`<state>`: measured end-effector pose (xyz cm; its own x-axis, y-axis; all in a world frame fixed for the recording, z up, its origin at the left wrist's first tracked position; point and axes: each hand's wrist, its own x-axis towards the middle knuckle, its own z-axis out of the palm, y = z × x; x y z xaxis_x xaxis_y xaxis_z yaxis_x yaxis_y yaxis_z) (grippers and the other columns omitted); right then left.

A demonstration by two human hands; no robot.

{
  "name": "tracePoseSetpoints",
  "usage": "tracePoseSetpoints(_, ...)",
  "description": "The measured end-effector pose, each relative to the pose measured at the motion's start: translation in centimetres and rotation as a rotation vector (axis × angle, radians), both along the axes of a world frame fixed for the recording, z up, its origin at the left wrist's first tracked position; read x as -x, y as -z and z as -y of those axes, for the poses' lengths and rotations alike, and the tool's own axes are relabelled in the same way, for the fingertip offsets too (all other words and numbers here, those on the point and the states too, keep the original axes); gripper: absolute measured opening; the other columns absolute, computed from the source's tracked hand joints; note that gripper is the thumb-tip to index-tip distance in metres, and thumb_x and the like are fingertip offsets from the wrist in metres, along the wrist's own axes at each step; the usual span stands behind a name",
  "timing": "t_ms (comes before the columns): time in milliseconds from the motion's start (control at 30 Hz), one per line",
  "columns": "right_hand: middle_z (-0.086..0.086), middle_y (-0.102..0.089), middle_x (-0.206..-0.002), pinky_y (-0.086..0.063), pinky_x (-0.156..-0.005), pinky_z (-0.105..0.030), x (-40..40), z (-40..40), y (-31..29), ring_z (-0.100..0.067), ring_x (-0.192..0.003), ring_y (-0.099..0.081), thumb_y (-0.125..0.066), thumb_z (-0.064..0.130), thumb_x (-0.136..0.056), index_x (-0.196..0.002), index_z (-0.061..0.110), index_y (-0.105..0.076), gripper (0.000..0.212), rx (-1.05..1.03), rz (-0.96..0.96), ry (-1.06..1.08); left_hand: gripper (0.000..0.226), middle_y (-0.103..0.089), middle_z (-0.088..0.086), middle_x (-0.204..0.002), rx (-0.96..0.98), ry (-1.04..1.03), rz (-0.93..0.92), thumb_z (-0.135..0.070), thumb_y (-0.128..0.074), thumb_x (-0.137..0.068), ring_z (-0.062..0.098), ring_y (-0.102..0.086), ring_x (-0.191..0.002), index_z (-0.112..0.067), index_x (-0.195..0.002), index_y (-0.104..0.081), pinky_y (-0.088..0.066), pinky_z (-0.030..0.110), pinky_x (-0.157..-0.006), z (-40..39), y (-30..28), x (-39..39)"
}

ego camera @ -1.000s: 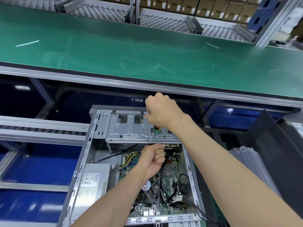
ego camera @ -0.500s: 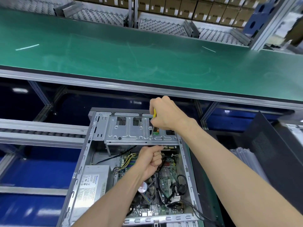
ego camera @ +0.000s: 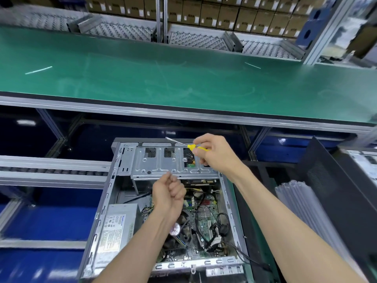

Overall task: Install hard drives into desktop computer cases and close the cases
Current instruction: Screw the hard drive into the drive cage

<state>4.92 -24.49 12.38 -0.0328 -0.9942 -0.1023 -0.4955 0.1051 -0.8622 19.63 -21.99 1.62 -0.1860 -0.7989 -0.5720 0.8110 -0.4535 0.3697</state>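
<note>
- Belt (ego camera: 183, 78): I see a broad green mat, smooth and matte with faint scuffs, edged in grey metal, running across the view beyond the case.
- Boxes (ego camera: 224, 13): brown cartons with white labels are stacked in rows behind the belt, above dimpled metal racks.
- Case (ego camera: 106, 201): an open grey sheet-metal tower lies on its side below the belt, its rims punched with slots. The interior faces up.
- Panel (ego camera: 336, 190): a flat black sheet with a fine perforated patch leans to the right of the case.
- Supply (ego camera: 116, 227): a boxy silver unit with a printed label sits in the case's near-left corner.
- Board (ego camera: 206, 219): a green circuit board, cluttered with black cables and a round fan, fills the case floor to the right of the supply.
- Cage (ego camera: 163, 162): a stamped, ribbed bright steel tray with square cut-outs spans the far end of the case. Whether a drive sits inside, I cannot tell.
- Right hand (ego camera: 214, 154): raised over the cage's right end, fingers and thumb curled round the screwdriver's handle.
- Left hand (ego camera: 169, 193): hovering over the cage's near edge and the board, fingers loosely curled, gripping nothing I can make out.
- Screwdriver (ego camera: 189, 147): thin yellow handle, slim bare steel shaft pointing up-left, its tip above the cage's far edge and clear of the metal.
</note>
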Motion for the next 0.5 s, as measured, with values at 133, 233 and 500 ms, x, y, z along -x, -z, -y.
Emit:
tracePoseSetpoints(133,0.003,-0.064,-0.086,-0.047,-0.071,-0.028,-0.9,-1.1,0.6,-0.008,-0.073,-0.054,-0.060,0.001,-0.089,-0.097,0.012,-0.066,0.015,0.084,-0.174,-0.114,0.046,-0.064,0.010,-0.080,0.102,-0.004,-0.296,-0.032,-0.039,-0.107,0.020,-0.067,-0.071,0.005,-0.106,-0.066,-0.056,0.035,-0.078,0.5,-0.9,0.3)
tracePoseSetpoints(233,-0.003,-0.061,-0.072,-0.048,-0.069,-0.040,-1.2,-1.7,1.2,-0.016,-0.070,-0.051,-0.065,0.007,-0.082,-0.076,0.013,-0.063,0.009,0.142,-0.303,-0.130,0.057,-0.065,0.021,-0.130,0.181,0.047,-0.332,-0.039,-0.032,-0.108,0.032,-0.067,-0.116,0.006,-0.131,-0.059,-0.046,0.040,-0.107,0.6,-1.4,0.7)
tracePoseSetpoints(500,0.004,-0.069,-0.077,-0.045,-0.059,-0.030,-1.4,-2.5,3.2,-0.016,-0.077,-0.059,-0.075,0.041,-0.084,-0.080,0.028,-0.075,0.014,0.148,-0.555,-0.199,0.064,-0.059,0.019,-0.141,0.237,0.131,-0.298,-0.045,-0.023,-0.108,0.033,-0.057,-0.131,0.003,-0.141,-0.051,-0.048,0.042,-0.106,1.3,-2.5,1.4)
